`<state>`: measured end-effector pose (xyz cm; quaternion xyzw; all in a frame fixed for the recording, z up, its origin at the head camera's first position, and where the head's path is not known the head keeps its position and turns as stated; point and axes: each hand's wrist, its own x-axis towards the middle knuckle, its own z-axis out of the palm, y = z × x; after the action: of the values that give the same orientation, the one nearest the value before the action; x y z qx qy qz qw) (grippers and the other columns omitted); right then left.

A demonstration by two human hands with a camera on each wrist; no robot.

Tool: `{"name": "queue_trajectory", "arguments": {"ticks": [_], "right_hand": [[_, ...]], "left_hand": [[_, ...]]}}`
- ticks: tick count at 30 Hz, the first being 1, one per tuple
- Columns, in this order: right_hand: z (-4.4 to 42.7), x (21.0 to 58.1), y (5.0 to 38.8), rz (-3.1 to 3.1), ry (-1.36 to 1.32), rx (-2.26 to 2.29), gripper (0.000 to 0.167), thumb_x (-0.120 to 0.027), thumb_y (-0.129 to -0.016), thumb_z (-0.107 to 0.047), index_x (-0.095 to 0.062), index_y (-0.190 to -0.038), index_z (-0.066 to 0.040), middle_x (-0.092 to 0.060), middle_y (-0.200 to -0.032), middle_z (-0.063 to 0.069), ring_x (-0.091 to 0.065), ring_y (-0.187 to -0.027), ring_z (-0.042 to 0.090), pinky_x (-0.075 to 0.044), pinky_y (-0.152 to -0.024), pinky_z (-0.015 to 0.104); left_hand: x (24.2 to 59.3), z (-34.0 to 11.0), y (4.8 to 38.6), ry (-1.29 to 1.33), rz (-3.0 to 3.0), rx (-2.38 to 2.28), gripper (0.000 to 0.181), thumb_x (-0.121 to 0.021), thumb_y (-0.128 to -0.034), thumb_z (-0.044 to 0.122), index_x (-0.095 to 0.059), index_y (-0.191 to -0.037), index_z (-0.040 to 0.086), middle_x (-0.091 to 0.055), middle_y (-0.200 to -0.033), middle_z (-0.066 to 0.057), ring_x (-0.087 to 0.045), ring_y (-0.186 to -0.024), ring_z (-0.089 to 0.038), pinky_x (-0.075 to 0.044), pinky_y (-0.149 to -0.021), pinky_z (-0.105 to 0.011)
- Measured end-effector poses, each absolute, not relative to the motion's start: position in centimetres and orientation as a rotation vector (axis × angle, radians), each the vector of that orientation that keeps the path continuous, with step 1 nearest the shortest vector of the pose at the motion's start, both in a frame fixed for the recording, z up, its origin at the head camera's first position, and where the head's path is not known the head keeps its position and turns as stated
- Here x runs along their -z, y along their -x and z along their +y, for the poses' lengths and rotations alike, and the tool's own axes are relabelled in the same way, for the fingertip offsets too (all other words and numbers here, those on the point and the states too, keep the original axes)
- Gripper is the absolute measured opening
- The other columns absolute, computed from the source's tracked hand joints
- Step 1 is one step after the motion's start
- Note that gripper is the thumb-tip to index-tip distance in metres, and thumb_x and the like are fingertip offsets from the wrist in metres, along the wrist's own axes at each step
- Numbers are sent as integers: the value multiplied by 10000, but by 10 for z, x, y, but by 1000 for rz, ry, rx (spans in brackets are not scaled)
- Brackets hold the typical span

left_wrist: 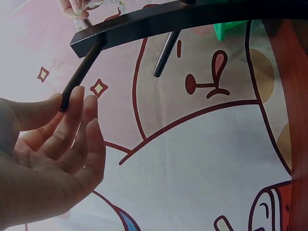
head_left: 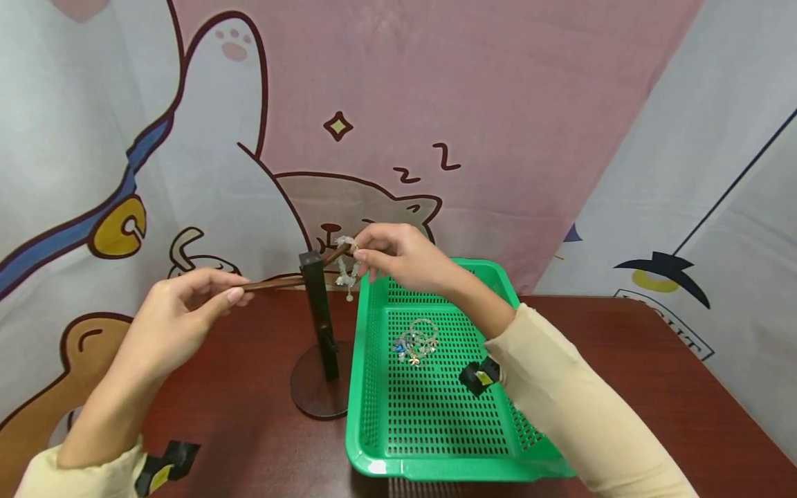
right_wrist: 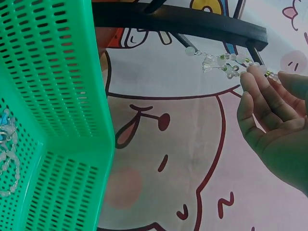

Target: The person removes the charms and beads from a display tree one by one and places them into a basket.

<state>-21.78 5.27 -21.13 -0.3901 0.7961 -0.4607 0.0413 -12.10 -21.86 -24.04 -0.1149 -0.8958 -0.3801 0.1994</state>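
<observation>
A dark wooden stand [head_left: 319, 304] with a round base and side pegs stands on the table, left of the green basket. My left hand [head_left: 168, 321] pinches the end of a left peg [left_wrist: 81, 73] between thumb and fingers. At the stand's right side, my right hand [head_left: 407, 259] pinches a clear beaded bracelet [head_left: 344, 278] at the upper right peg. The bracelet hangs around or against that peg; its pale and green beads [right_wrist: 231, 58] show in the right wrist view. Fingertips partly hide where it meets the peg.
The green perforated basket [head_left: 367, 465] sits just right of the stand. Several beaded bracelets [head_left: 416, 342] lie in a small pile inside it. Behind the reddish-brown table [head_left: 249, 387] hangs a cartoon-printed cloth [head_left: 529, 104].
</observation>
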Motion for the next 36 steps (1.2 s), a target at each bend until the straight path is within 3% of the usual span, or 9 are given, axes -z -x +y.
{"name": "queue_trajectory", "arguments": {"ticks": [21, 36], "right_hand": [[78, 209, 226, 2497, 1203, 1460, 81, -548, -902, -29, -612, -940, 5, -637, -732, 69, -599, -625, 213, -449, -601, 305], [104, 257, 233, 2478, 1111, 1415, 106, -525, -921, -47, -612, -964, -4, -628, -731, 39, -595, -636, 201, -437, -587, 309]], "left_hand": [[243, -219, 121, 331, -2495, 1061, 150, -574, -906, 114, -655, -1003, 33, -678, -849, -63, -576, -722, 10, -383, -562, -197], [241, -219, 122, 302, -2506, 1042, 148, -579, -904, 123, -662, -997, 44, -678, -831, -43, -563, -711, 9, -351, -533, -227]]}}
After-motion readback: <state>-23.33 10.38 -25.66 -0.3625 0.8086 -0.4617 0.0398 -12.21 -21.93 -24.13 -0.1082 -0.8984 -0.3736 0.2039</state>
